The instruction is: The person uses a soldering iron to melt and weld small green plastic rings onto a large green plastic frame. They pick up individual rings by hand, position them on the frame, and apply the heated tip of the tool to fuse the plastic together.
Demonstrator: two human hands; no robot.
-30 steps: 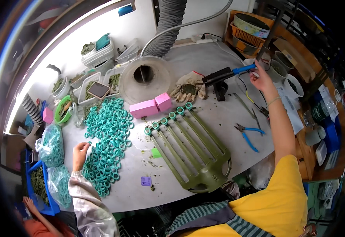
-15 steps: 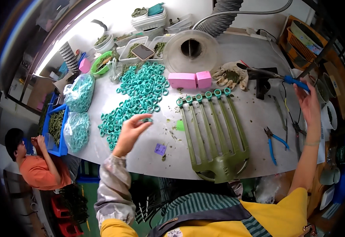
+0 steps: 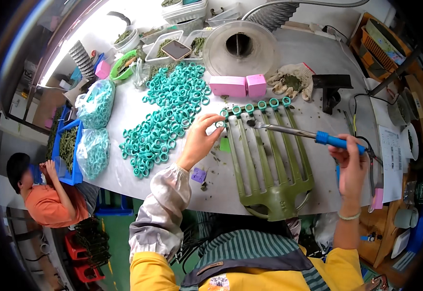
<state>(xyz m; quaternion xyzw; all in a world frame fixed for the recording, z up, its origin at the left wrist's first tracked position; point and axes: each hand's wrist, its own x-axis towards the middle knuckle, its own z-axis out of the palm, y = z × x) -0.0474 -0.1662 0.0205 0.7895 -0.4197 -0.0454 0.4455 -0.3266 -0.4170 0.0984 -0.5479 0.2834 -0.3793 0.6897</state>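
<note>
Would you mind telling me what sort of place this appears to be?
It looks like a small craft workshop: there is a heap of teal rings on the worktable, a blue-handled tool in the right hand, and a round hood near a ribbed duct.

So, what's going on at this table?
The person's right hand grips a blue-handled tool, its dark tip over the green pronged frame; whether it touches is unclear. The left hand pinches a small piece, hard to make out, near the frame's leftmost prong. A row of teal rings lines the prongs' far ends, and a pile of loose rings lies to the left.
</note>
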